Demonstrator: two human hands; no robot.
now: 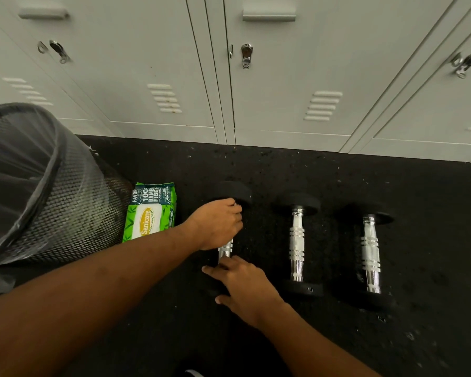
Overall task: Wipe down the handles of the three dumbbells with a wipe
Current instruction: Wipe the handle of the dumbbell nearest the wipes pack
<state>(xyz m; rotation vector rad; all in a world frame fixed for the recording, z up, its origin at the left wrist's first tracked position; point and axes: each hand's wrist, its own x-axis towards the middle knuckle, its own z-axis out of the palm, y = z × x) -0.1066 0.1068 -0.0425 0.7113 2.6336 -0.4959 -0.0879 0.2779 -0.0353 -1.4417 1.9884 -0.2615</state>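
Three dumbbells with chrome handles and black heads lie side by side on the black floor. My left hand (218, 224) is curled round the upper part of the left dumbbell's handle (225, 250). A small pale bit shows at its fingertips; I cannot tell whether it is a wipe. My right hand (242, 281) holds the near head of this left dumbbell, thumb and fingers on either side of it. Its far head (235, 191) shows beyond my left hand. The middle dumbbell (297, 246) and the right dumbbell (370, 254) lie untouched.
A green pack of wipes (150, 212) lies left of the dumbbells, against a black mesh bin (52, 191) lined with a clear bag. Grey lockers (283, 91) stand along the far edge of the floor.
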